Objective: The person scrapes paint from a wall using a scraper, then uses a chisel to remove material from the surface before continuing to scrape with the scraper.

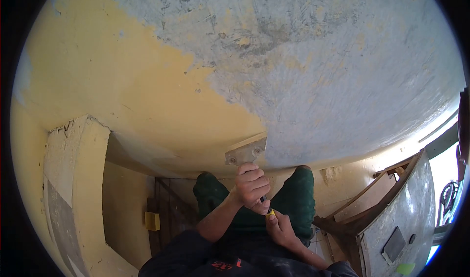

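A wide-bladed wall scraper [246, 151] is up against the painted wall [181, 115], its blade edge near the border between yellow paint and grey bare surface. My left hand [252, 185] is closed around the handle just below the blade. Lower down, my right hand [282, 228] grips the yellow-tipped end of the same handle, its thumb lying along it. Yellow paint covers the wall on the left, while the upper and right parts are grey with rough, scratched patches.
A yellowish pillar [88, 179] with a cracked top juts out at the left. Beside it, a small yellow block [152, 221] shows low down. To my right stands a table with a grey top [401, 228], carrying a dark square piece [394, 244] and a green item [405, 268].
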Demonstrator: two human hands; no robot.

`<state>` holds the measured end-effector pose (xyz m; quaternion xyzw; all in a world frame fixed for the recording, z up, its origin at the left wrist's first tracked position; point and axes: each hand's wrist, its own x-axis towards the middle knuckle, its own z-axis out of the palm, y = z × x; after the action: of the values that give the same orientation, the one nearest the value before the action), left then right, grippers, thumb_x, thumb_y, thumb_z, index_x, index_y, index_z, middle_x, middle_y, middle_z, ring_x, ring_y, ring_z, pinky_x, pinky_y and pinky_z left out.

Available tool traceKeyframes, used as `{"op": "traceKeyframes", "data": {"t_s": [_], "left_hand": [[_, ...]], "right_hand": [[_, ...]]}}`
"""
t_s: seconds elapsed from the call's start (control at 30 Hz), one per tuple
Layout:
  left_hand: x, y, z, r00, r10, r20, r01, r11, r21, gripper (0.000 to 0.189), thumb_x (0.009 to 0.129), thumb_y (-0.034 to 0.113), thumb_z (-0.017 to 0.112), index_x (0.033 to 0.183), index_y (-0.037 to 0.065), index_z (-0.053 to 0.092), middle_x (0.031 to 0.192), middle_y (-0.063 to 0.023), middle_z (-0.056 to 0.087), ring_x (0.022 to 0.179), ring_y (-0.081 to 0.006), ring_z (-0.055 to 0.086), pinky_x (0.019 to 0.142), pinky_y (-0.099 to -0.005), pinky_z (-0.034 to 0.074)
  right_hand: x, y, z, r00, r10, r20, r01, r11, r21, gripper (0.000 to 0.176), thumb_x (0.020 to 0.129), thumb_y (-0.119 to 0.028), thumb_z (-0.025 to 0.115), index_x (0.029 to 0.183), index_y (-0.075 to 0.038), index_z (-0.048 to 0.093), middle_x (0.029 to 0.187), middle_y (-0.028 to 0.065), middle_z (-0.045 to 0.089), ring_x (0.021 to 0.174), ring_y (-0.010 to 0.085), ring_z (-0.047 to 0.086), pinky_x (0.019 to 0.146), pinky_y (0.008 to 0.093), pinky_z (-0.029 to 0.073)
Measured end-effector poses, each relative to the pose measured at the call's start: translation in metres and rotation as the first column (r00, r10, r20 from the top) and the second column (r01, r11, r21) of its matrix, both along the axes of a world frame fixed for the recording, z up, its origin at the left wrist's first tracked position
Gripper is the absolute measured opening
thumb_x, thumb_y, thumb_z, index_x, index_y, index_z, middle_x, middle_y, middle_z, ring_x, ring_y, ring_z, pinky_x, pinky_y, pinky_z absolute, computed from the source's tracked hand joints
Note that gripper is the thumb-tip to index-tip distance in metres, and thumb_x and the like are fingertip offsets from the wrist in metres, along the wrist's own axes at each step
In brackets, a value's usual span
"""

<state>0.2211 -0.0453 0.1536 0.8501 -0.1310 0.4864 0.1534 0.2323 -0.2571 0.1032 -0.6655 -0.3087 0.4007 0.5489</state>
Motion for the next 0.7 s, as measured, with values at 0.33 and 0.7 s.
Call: {"op": "traceKeyframes", "data": {"t_s": [0.33, 0.7], "left_hand": [[0.011, 0.035, 0.102, 0.977, 0.111, 0.181, -0.147, 0.970, 0.196, 0.043, 0.080, 0.044, 0.040, 0.051, 0.012, 0.047, 0.055, -0.0013, 0.049, 0.057, -0.0186, 0.053, 0.074, -0.0366, 0.041], [-0.021, -0.007, 0.034, 0.998, 0.046, 0.048, -0.050, 0.996, 0.078, 0.039, 0.078, 0.041, 0.045, 0.051, 0.012, 0.047, 0.056, -0.0010, 0.051, 0.057, -0.0189, 0.053, 0.076, -0.0367, 0.041]], "right_hand": [[0.041, 0.047, 0.077, 0.983, 0.093, 0.159, -0.111, 0.988, 0.103, 0.045, 0.103, -0.039, 0.047, 0.095, 0.004, 0.057, 0.063, 0.0155, 0.056, 0.057, 0.0272, 0.056, 0.058, 0.0405, 0.046], [-0.013, -0.004, 0.017, 0.995, 0.100, -0.028, -0.099, 0.995, 0.033, 0.047, 0.103, -0.044, 0.045, 0.105, 0.002, 0.058, 0.063, 0.0126, 0.056, 0.058, 0.0220, 0.057, 0.058, 0.0372, 0.046]]}}
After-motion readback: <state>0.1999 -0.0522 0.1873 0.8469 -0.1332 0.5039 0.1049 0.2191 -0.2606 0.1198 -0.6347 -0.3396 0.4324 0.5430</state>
